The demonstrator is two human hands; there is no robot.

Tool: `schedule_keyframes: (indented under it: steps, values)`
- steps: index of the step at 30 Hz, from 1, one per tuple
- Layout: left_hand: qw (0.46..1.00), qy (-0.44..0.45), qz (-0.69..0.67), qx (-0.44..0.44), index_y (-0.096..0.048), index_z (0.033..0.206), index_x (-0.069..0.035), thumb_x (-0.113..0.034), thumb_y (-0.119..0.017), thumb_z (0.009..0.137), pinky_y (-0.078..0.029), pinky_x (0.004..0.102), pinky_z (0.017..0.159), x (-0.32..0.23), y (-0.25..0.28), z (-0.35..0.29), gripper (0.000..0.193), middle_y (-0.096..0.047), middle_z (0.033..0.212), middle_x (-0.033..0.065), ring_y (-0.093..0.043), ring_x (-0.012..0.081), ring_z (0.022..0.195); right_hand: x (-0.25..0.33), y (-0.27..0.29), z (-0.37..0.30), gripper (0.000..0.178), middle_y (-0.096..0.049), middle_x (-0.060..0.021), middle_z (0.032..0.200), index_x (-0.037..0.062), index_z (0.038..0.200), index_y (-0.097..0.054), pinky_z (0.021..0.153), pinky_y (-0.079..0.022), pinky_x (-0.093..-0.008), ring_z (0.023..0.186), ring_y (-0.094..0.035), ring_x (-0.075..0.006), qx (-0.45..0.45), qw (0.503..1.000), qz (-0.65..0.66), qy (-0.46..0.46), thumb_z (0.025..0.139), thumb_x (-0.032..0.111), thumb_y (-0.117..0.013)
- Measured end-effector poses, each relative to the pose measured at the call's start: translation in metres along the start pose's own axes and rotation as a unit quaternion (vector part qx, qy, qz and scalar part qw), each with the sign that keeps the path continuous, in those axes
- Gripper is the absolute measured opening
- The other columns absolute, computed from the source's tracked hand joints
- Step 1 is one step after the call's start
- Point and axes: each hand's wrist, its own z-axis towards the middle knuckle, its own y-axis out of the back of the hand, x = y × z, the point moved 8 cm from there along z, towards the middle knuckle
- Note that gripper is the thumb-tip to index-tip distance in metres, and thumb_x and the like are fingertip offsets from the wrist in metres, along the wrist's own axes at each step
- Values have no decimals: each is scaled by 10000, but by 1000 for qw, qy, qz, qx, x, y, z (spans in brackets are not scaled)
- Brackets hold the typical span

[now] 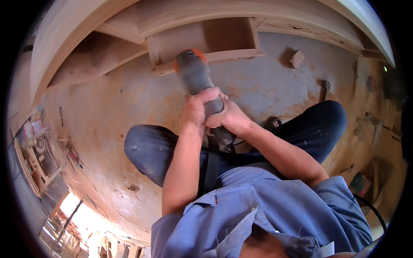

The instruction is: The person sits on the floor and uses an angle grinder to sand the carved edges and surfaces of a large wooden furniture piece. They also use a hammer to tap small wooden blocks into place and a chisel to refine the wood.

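Note:
Both of my hands are wrapped round the body of a grey angle grinder (192, 71) with an orange disc at its head. My left hand (195, 109) grips it nearer the head, and my right hand (232, 118) closes on the body just behind. Beyond my hands, the tool's head overlaps the front edge of a pulled-out wooden drawer (232, 54) near its left end. Whether the disc touches the wood I cannot tell, as the head is slightly blurred. The drawer sits in a large unpainted wooden frame (189, 22).
I sit low with knees spread over a dusty floor (99, 103). A small wood block (297, 59) lies right of the drawer, and a hammer-like tool (325, 89) lies beyond my right knee. Wood scraps (370, 124) lie at far right. A wooden rack (38, 159) stands at left.

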Motion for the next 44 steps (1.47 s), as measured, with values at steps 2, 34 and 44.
schedule_keyframes:
  steps: [2,34,44]
  values:
    - [997,24,63,31,-669,867,16,-148,-732,731,-563,394,775,17,-32,7,222,-679,772,142,-678,272,749,6,29,-20,580,-602,-86,919,-42,1114,-540,745,-539,-313,801,-623,-176,-68,996,39,34,602,144,-740]
    - [963,-197,-163,-87,-374,1426,115,82,-386,966,-388,627,1167,-86,-9,195,462,-442,1431,302,-433,487,1363,-5,177,-157,422,-637,-153,786,-32,1000,-554,598,-572,-379,638,-648,-242,-223,901,342,145,676,207,-678]
    - [956,-211,-137,-153,-325,1434,94,-78,-510,1042,-450,591,1136,-76,-26,174,466,-465,1409,268,-485,472,1324,-17,179,-151,500,-635,-179,844,-30,1108,-503,608,-586,-411,652,-649,-262,-216,893,373,128,699,199,-680]
